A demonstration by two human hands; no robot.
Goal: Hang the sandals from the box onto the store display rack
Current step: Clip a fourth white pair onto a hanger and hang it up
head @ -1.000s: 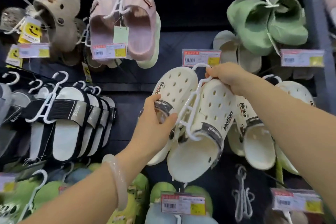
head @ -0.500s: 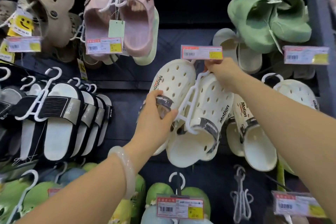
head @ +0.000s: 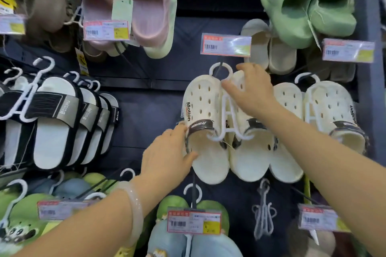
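Observation:
A pair of cream clogs [head: 205,102] with "Motion" lettering is clipped on a white plastic hanger [head: 226,115]. The hanger's hook [head: 221,68] sits over a dark peg below a price label [head: 225,45] on the display rack. My left hand [head: 167,152] holds the left clog by its side, thumb on the heel opening's rim. My right hand [head: 252,94] lies with fingers apart on the right clog's toe, just beside the hook. A second, identical cream pair [head: 330,106] hangs to the right. No box is in view.
Black-and-white slides [head: 54,123] hang in a row at left. Pink slides [head: 146,10] and green slides [head: 302,8] hang above. Green and blue clogs [head: 173,204] and an empty hanger [head: 264,213] hang below. A grey upright post [head: 369,69] bounds the right side.
The cream pair went from tilted to hanging straight on the peg. My right hand let go of the hook and spread over the clog. My left hand slid down to the clog's side.

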